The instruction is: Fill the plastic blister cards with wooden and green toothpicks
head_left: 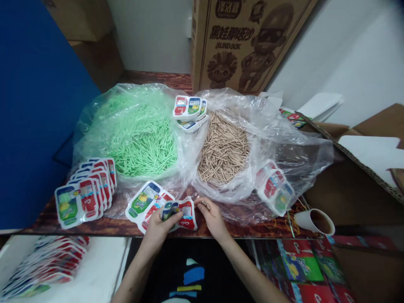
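Note:
My left hand (pixel 160 225) grips a small printed pouch (pixel 186 213) with a red Cola side and a blue-green side, held over the table's front edge. Close to the pouch's upper right edge, my right hand (pixel 212 214) pinches a small bundle of brown sticks (pixel 204 204). Another white-edged pouch (pixel 143 203) lies flat beneath and left of my left hand. Behind it, an open plastic bag is heaped with green sticks (pixel 148 147). To the right of that, a second bag holds brown sticks (pixel 224 149).
Overlapping pouches (pixel 83 198) lie at the table's left, with more pouches (pixel 189 107) between the bags and others (pixel 276 189) at right. A paper cup (pixel 314 221) lies tipped near the right edge. A tall cardboard box (pixel 240 46) stands behind; an open carton (pixel 353 176) is at right.

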### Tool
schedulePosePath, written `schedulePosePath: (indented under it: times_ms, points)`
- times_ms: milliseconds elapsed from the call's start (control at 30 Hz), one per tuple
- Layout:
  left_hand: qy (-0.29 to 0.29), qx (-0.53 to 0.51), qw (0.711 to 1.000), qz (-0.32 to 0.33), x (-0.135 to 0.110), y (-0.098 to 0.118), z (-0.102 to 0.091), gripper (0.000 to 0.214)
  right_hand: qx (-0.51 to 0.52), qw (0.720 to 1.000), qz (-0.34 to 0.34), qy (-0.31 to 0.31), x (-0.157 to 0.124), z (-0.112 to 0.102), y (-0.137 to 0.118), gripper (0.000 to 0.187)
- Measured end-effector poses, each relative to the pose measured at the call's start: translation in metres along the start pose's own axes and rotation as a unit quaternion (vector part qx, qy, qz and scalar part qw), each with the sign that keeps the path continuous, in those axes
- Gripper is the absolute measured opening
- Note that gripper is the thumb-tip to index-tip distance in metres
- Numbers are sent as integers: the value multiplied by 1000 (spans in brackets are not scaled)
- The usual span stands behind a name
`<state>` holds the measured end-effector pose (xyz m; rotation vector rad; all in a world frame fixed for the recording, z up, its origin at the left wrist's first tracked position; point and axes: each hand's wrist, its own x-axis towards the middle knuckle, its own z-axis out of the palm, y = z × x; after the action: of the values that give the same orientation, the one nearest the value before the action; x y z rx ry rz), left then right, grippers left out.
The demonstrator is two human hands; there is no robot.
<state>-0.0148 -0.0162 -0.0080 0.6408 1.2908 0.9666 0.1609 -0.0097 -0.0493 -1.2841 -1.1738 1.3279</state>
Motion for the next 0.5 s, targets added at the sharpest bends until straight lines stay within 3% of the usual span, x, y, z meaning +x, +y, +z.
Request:
schedulePosePath:
  times_ms: [167, 267, 367, 500]
  points:
    - [-51, 45, 997, 23, 3, -7, 1, 21, 153, 988, 29, 16, 12, -6, -31, 14]
    - [-71, 64, 994, 55, 3, -8, 8, 17, 262, 964, 36, -27, 24, -10, -61, 14]
    - [-90, 67, 991, 68, 0, -4, 16, 18, 274, 958, 55, -67, 31, -9, -83, 17]
    - [-102, 63, 990, 72, -2, -2, 18, 18, 276, 948, 105, -123, 27, -5, -89, 15]
